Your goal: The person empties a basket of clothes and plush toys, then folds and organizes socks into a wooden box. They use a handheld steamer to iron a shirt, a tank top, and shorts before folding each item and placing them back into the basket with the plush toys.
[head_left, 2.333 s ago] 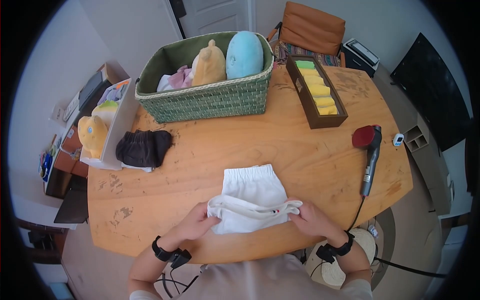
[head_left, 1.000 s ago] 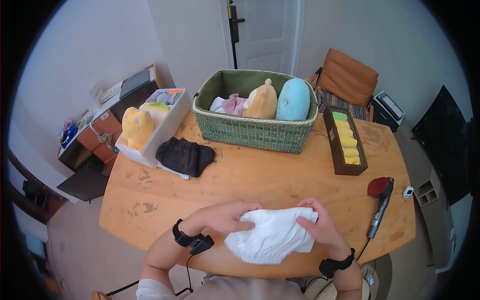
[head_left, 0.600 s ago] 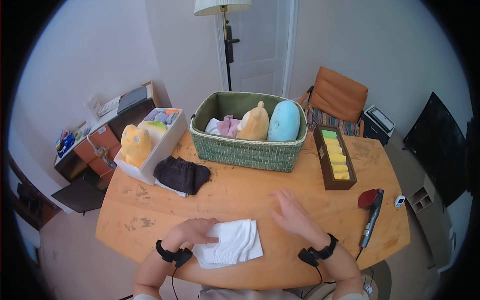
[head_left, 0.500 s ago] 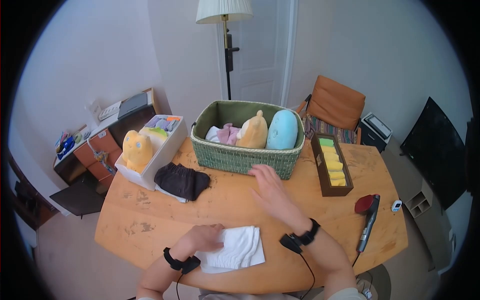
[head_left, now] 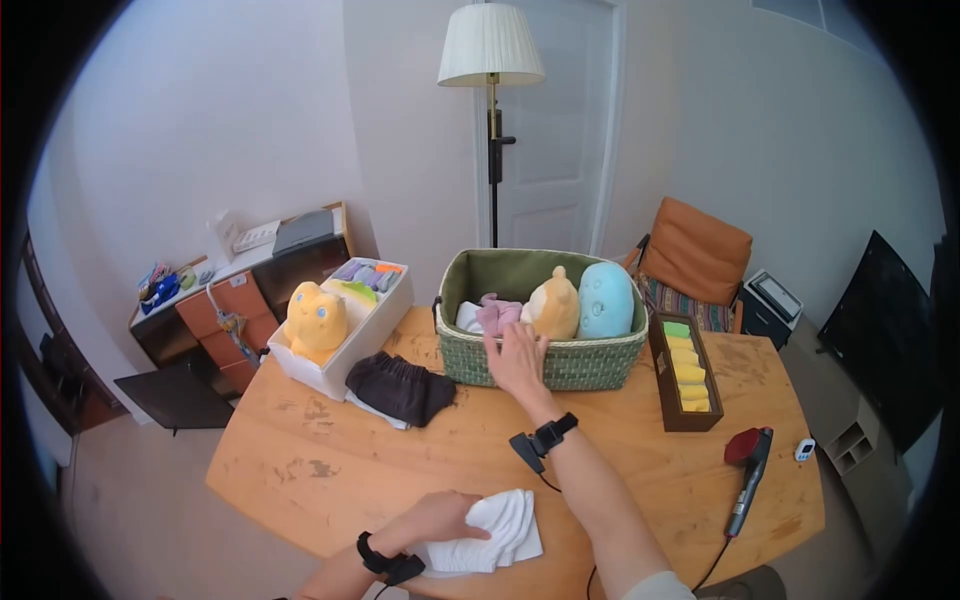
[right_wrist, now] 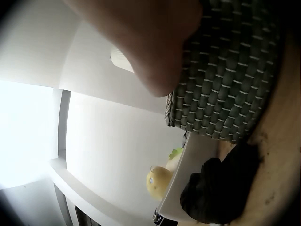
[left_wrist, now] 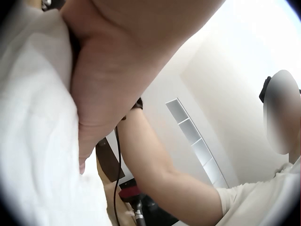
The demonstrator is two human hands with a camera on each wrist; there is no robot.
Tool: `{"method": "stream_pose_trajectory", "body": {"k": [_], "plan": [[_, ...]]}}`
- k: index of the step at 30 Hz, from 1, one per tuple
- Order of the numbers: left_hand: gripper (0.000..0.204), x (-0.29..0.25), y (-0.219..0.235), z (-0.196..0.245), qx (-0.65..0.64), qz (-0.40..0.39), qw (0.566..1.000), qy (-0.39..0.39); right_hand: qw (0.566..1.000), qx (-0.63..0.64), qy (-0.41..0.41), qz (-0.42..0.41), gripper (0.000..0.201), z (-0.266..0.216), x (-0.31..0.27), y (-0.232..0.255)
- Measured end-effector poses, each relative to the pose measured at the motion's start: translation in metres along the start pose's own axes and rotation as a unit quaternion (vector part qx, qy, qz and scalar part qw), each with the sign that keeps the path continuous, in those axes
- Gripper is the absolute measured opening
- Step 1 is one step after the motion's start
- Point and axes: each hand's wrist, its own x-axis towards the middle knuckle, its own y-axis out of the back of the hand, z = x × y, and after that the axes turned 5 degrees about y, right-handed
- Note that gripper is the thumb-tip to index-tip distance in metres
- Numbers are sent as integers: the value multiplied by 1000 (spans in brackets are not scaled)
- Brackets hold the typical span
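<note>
A folded white garment (head_left: 500,535) lies near the table's front edge, and it fills the left side of the left wrist view. My left hand (head_left: 440,518) rests on its left part, the fingertips partly hidden by the cloth. At the front rim of the green woven basket (head_left: 540,365) is my right hand (head_left: 518,362), fingers spread and relaxed, holding nothing that shows. Inside the basket are a pink cloth (head_left: 497,314), a tan plush (head_left: 553,305) and a blue plush (head_left: 606,300). In the right wrist view the hand (right_wrist: 155,42) is beside the woven wall.
Dark folded clothing (head_left: 400,388) lies left of the basket, by a white box (head_left: 375,325) with a yellow plush (head_left: 316,322). A brown box (head_left: 690,420) of yellow rolls stands right, with a red-headed device (head_left: 745,480) and its cord in front.
The white garment went from both hands onto the table. My right hand let go of it and moved forward to the basket's rim; my left hand stayed at the garment. The head view has tilted upward.
</note>
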Motion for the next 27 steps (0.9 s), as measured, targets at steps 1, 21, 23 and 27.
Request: {"method": "stream_pose_trajectory", "body": {"k": [1,21,23,27], "plan": [[66,-5,-1,-10,-3,-4,1000,1,1000,-13,-10,-2,38,10,-6,7],[47,-58,60,-94,-373,-145,915,-40,981,141,100,-84,19,61,-131,175],[46,-46,63,-83,-276,-154,949,-23,975,161,113,-101,19,64,-137,183],[43,-39,53,-74,-14,-65,998,-6,972,179,99,-112,21,64,-148,200]]}}
